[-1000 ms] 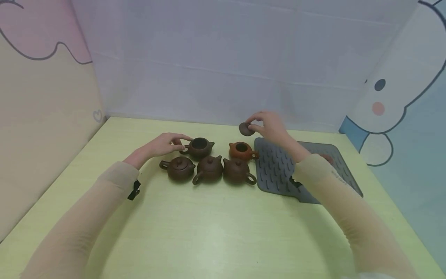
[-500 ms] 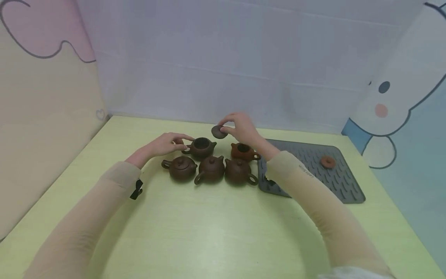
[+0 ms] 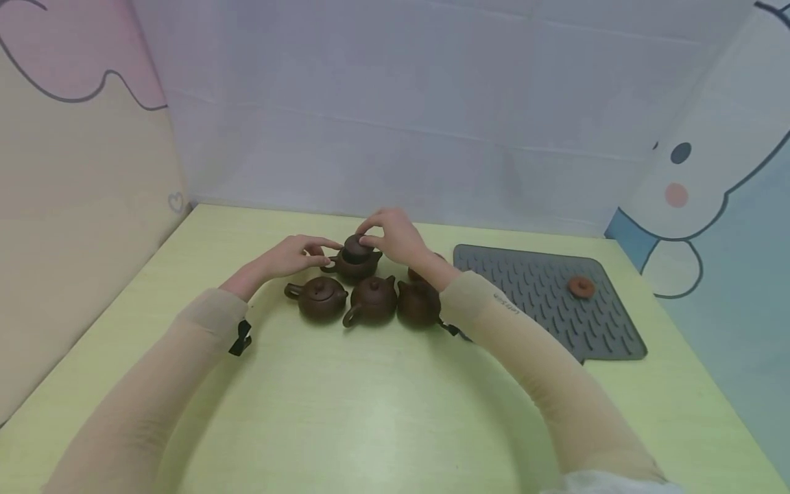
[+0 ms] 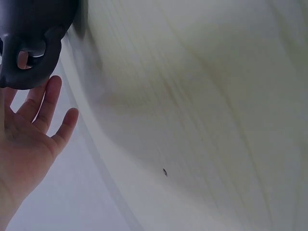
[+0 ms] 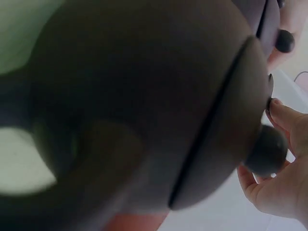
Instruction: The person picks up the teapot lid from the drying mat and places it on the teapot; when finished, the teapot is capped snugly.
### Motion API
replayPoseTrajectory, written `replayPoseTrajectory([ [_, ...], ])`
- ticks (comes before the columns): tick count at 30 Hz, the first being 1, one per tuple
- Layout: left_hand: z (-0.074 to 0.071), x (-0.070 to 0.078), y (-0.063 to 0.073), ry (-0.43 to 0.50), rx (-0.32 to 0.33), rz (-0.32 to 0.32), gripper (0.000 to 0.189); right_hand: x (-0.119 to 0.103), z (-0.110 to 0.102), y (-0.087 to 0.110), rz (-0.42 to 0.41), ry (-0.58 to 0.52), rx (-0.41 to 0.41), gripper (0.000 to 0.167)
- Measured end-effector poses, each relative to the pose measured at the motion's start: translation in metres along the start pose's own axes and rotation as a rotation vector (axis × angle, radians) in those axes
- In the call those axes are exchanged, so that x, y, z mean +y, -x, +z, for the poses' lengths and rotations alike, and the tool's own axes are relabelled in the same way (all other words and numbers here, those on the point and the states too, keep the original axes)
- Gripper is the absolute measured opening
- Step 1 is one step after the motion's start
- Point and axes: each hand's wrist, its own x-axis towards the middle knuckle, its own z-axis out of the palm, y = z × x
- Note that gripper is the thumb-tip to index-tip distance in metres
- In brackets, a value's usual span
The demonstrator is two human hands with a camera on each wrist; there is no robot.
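My left hand [image 3: 290, 257] holds the handle of a dark brown, uncovered teapot [image 3: 356, 272] in the back row. In the left wrist view the other fingers [image 4: 46, 108] spread out below the handle [image 4: 41, 72]. My right hand [image 3: 398, 237] pinches a dark brown teapot lid [image 3: 355, 245] between thumb and fingers. The lid is tilted and overlaps the teapot's mouth in the head view. From the right wrist, a lidded brown teapot [image 5: 144, 86] fills most of the picture, and my right hand [image 5: 284, 187] shows partly behind its knob.
Lidded brown teapots stand in front: one at left [image 3: 321, 300], one in the middle [image 3: 373, 302], one at right [image 3: 418, 305]. A reddish-brown teapot [image 3: 415, 274] is mostly hidden behind my right wrist. A grey ridged mat [image 3: 518, 267] at right bears a reddish lid [image 3: 581, 287].
My right hand has carried the dark lid leftward from above the reddish teapot to the uncovered brown teapot and lowered it. The left hand keeps its place at the handle.
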Motion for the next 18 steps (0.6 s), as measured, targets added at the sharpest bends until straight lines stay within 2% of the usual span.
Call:
replayPoseTrajectory([
  [8, 0.0, -0.001, 0.001, 0.001, 0.0, -0.018, 0.042, -0.003, 0.011, 0.0, 0.004, -0.065, -0.03, 0.019],
  [18, 0.001, 0.0, 0.003, 0.015, 0.002, 0.002, 0.041, -0.002, 0.019, 0.001, 0.045, -0.046, -0.057, 0.021],
])
